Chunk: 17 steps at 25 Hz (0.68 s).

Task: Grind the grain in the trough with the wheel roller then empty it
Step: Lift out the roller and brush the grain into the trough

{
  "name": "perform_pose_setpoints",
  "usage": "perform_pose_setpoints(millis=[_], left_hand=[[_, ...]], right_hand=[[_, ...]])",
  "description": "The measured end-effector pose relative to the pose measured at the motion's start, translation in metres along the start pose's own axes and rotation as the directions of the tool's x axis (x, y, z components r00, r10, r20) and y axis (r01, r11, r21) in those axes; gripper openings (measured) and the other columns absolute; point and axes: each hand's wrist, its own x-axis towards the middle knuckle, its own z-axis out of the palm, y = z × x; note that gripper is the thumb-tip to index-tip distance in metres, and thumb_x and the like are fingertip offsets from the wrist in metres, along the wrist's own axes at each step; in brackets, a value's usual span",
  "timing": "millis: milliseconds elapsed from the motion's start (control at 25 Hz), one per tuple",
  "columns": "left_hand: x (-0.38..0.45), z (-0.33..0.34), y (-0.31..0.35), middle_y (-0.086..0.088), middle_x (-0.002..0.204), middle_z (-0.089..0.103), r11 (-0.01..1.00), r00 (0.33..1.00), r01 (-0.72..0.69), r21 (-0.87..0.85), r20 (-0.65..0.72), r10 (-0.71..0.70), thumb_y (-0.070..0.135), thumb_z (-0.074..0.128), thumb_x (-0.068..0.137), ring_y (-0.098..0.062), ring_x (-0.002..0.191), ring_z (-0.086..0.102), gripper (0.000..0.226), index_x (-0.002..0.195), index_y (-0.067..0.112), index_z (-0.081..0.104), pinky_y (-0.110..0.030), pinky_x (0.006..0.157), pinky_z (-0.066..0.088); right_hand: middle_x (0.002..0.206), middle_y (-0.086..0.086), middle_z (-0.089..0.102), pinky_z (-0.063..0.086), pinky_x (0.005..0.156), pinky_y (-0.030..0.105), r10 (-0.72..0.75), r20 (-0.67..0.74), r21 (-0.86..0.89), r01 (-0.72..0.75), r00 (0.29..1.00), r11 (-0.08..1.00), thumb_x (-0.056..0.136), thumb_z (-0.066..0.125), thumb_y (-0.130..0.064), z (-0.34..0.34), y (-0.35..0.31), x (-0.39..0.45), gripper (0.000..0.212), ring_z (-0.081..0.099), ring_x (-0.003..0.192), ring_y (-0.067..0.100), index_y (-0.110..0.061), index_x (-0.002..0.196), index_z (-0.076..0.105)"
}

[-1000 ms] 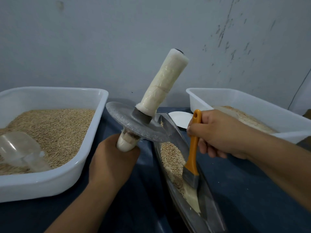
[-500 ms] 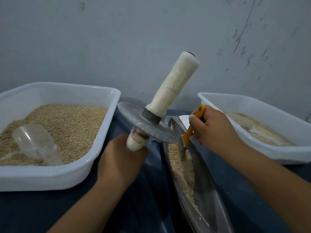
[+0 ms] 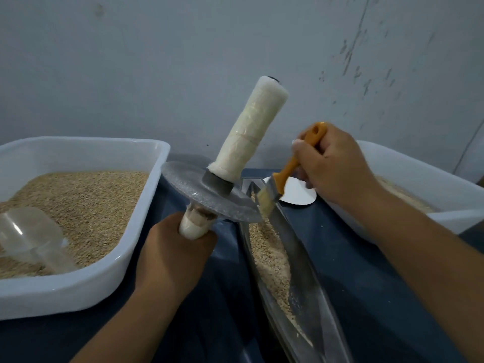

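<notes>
The wheel roller [image 3: 207,196], a grey metal disc with white wrapped handles on both sides, is lifted and tilted left of the trough. My left hand [image 3: 172,258] grips its lower handle. The long metal trough [image 3: 301,273] lies on the blue cloth and holds crushed grain [image 3: 267,255] along its middle. My right hand [image 3: 332,166] holds an orange-handled brush [image 3: 282,179]; its pale bristles touch the disc's right edge above the trough's far end.
A white tub [image 3: 110,271] of whole grain with a clear plastic scoop [image 3: 28,237] stands on the left. A second white tub [image 3: 424,179] with grain stands at the right. A white round lid [image 3: 297,195] lies behind the trough. A grey wall is close behind.
My right hand has lifted the brush out of the trough's grain and up to the edge of the disc. The roller stays held up by my left hand.
</notes>
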Motion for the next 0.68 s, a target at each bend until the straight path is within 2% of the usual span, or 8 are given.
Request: perform_pose_setpoints(millis=[40,120,240,400,480,600,680], left_hand=[[-0.001,0.0,0.001,0.009,0.05,0.059,1.0,1.0,0.005,0.001,0.0,-0.005,0.024,0.07,0.073,-0.005,0.037,0.046,0.023,0.069,0.042,0.057,-0.029,0.043,0.04],[-0.002,-0.002,0.002,0.008,0.048,0.058,1.0,1.0,0.009,-0.001,0.001,-0.009,0.022,0.071,0.073,-0.004,0.035,0.045,0.024,0.071,0.042,0.057,-0.028,0.043,0.038],[-0.001,-0.001,0.003,0.008,0.05,0.059,1.0,1.0,0.007,0.001,0.014,-0.007,0.02,0.072,0.074,-0.006,0.036,0.045,0.026,0.069,0.041,0.057,-0.028,0.043,0.038],[-0.001,0.001,0.001,0.009,0.056,0.061,0.999,1.0,-0.016,0.04,-0.006,0.016,0.021,0.071,0.072,-0.015,0.042,0.048,0.019,0.068,0.033,0.057,-0.03,0.046,0.041],[-0.001,0.002,-0.001,0.008,0.056,0.061,0.999,1.0,-0.014,0.048,-0.019,0.015,0.021,0.071,0.072,-0.015,0.042,0.049,0.019,0.062,0.022,0.055,-0.031,0.046,0.041],[-0.001,0.001,-0.001,0.006,0.055,0.061,0.999,1.0,-0.009,0.039,-0.012,0.009,0.02,0.072,0.072,-0.016,0.042,0.051,0.022,0.059,0.02,0.054,-0.031,0.046,0.042],[-0.002,0.001,0.0,0.008,0.054,0.061,0.999,1.0,-0.012,0.039,-0.006,0.012,0.019,0.073,0.072,-0.015,0.042,0.051,0.023,0.059,0.021,0.054,-0.031,0.047,0.042]], right_hand=[[0.059,0.0,0.062,0.05,0.052,0.034,-0.034,0.029,-0.043,0.035,0.999,0.998,0.093,0.056,-0.027,0.006,0.002,-0.004,0.012,0.063,0.056,0.015,-0.018,0.085,0.059],[0.061,-0.007,0.056,0.042,0.06,0.028,-0.072,0.155,-0.148,0.095,0.985,0.984,0.098,0.054,-0.026,0.018,0.007,-0.017,0.014,0.056,0.058,0.007,-0.015,0.09,0.06],[0.063,-0.009,0.055,0.037,0.057,0.014,-0.101,0.193,-0.153,0.132,0.976,0.979,0.098,0.05,-0.032,0.012,0.01,-0.044,0.018,0.054,0.062,0.005,-0.021,0.087,0.059],[0.07,-0.006,0.06,0.045,0.055,0.019,-0.203,0.282,-0.082,0.235,0.938,0.969,0.093,0.045,-0.041,-0.018,-0.005,-0.084,0.017,0.058,0.064,0.013,-0.033,0.083,0.056],[0.071,-0.007,0.06,0.044,0.052,0.016,-0.258,0.265,-0.023,0.274,0.929,0.962,0.093,0.048,-0.037,-0.031,-0.012,-0.087,0.015,0.058,0.061,0.013,-0.031,0.085,0.058],[0.072,-0.005,0.061,0.047,0.056,0.024,-0.272,0.203,-0.028,0.283,0.941,0.959,0.095,0.052,-0.035,-0.037,-0.017,-0.068,0.016,0.059,0.063,0.017,-0.025,0.09,0.063],[0.078,-0.008,0.063,0.047,0.061,0.027,-0.26,0.291,-0.069,0.291,0.921,0.954,0.099,0.054,-0.033,-0.033,-0.013,-0.056,0.017,0.059,0.068,0.015,-0.02,0.096,0.065]])
